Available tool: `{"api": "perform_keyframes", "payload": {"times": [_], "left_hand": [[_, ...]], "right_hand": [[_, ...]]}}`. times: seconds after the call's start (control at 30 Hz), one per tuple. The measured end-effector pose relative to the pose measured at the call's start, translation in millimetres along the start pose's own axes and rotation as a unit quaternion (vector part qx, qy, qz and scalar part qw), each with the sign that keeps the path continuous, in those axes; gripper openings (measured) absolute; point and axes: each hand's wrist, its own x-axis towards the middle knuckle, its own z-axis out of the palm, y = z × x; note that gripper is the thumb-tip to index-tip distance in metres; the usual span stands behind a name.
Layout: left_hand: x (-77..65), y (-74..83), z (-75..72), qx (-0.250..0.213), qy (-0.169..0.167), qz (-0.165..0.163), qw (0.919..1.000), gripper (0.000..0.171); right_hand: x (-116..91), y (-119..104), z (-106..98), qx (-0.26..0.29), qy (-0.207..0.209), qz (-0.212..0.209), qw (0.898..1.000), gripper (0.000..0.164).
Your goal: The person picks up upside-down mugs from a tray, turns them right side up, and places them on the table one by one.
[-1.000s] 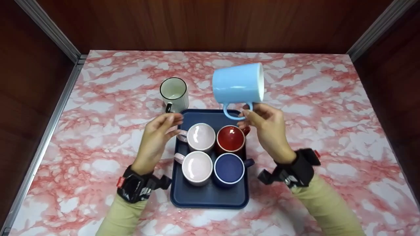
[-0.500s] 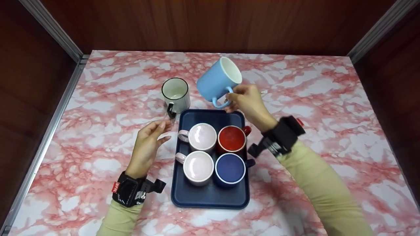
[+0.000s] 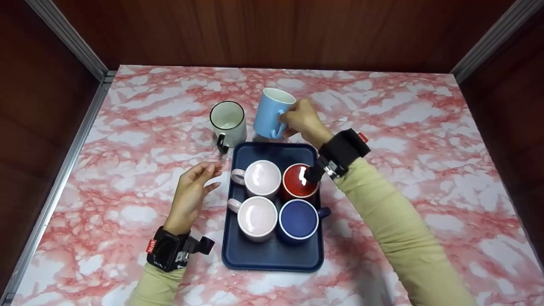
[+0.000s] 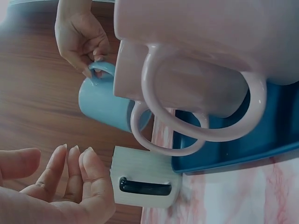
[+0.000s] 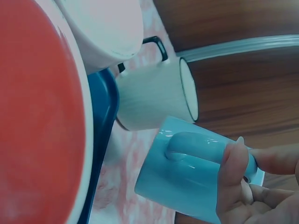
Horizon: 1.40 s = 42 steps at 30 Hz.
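Observation:
My right hand (image 3: 304, 118) grips the handle of a light blue mug (image 3: 270, 112), which tilts slightly just beyond the tray's far edge. In the right wrist view the thumb and fingers close round the handle of that mug (image 5: 187, 172). To its left stands a white mug (image 3: 229, 127) with a black rim and black handle. My left hand (image 3: 191, 191) holds nothing; its fingers are loosely bent beside the tray's left edge. In the left wrist view the left hand's fingers (image 4: 96, 179) are apart from the white mug (image 4: 140, 168).
A dark blue tray (image 3: 272, 259) carries two pale pink mugs (image 3: 262, 177) (image 3: 256, 216) with handles to the left, a red mug (image 3: 293, 182) and a navy mug (image 3: 298, 219). The table (image 3: 425, 170) has a red marbled top. Brown panels (image 3: 272, 34) enclose it.
My right hand has carried the light blue mug leftward and lower, turning it from sideways to nearly upright. The left hand has drawn back slightly toward me and left, away from the tray.

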Motion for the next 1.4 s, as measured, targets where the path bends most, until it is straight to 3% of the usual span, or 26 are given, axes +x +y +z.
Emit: {"api": "perform_keyframes", "payload": {"times": [0.4,0.67,0.93,1.13,1.4], "left_hand": [[1.0,-4.8,-5.6,-0.005,0.01,-0.008,0.9999,0.021],[0.9,-6.9,-5.4,-0.005,0.012,-0.011,0.9999,0.022],[1.4,-8.9,-5.0,-0.004,0.011,-0.011,0.9999,0.02],[1.8,-11.9,-5.0,-0.008,0.008,-0.011,0.9999,0.017],[3.1,-12.2,-4.8,-0.006,0.007,-0.014,0.9999,0.018]], "right_hand": [[18.4,2.5,12.9,-0.046,0.023,0.028,0.998,0.008],[25.1,9.6,22.4,-0.093,0.041,0.009,0.995,0.013],[29.2,12.4,27.0,-0.079,0.041,0.019,0.996,0.009],[30.8,18.4,27.6,-0.037,0.015,0.041,0.998,0.019],[28.5,13.8,32.2,0.022,-0.081,0.07,0.994,0.014]]}}
